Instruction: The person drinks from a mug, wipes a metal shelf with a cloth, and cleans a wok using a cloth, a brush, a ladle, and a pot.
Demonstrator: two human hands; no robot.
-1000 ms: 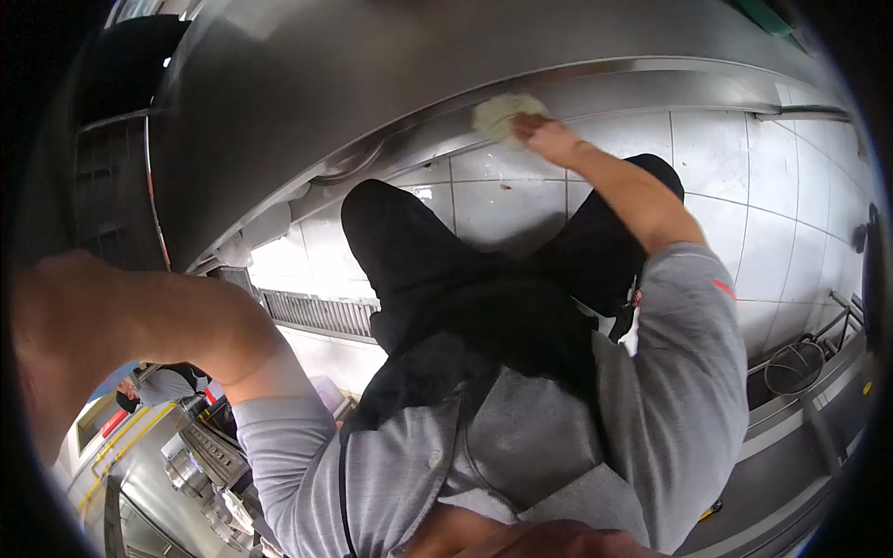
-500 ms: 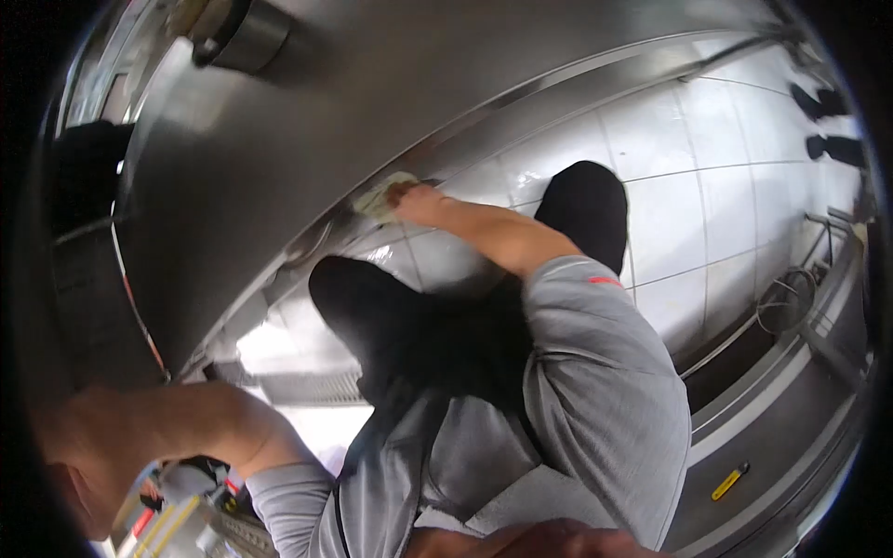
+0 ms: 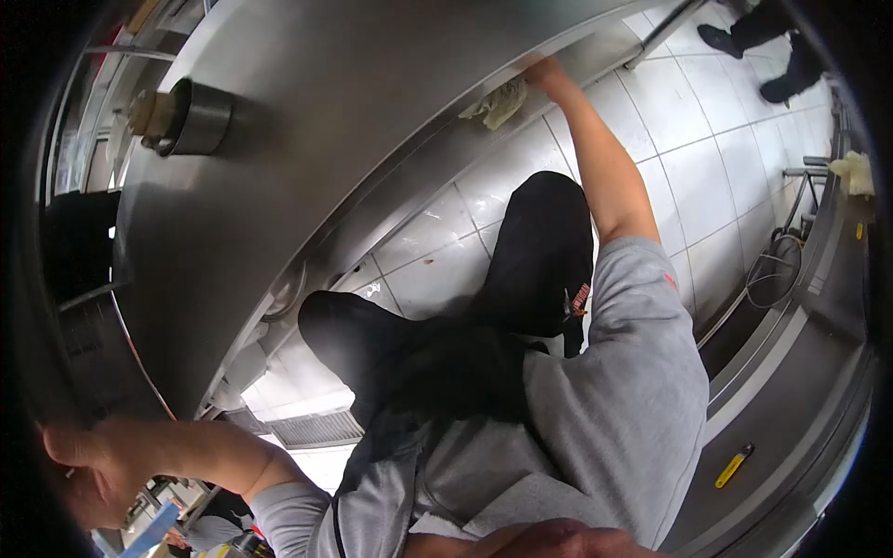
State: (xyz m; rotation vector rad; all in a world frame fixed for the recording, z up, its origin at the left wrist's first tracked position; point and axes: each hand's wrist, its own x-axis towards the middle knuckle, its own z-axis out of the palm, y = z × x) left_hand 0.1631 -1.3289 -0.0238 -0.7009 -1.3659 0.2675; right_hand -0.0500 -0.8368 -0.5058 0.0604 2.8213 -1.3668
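Note:
My right hand [image 3: 541, 71] is closed on a pale yellow-green cloth [image 3: 504, 102] at the front edge of the steel counter. The cloth hangs bunched against the metal just below the counter's rim, and the fingertips are partly out of sight. At the far left edge of the view is my left hand [image 3: 93, 474], raised beside the counter; it is dim and distorted there, so its finger pose and anything in it are unclear.
On the steel counter [image 3: 307, 112] stands a metal pot [image 3: 200, 116]. A yellow-handled tool [image 3: 734, 467] lies on the right-hand steel surface, with a light cloth [image 3: 851, 174] farther up. Another person's dark shoes [image 3: 775, 90] are on the tiled floor at upper right.
The view has shifted, bringing the pot and the other person's shoes further in. My right hand, still gripping the cloth, has moved along the counter edge, first left, then back right and farther out.

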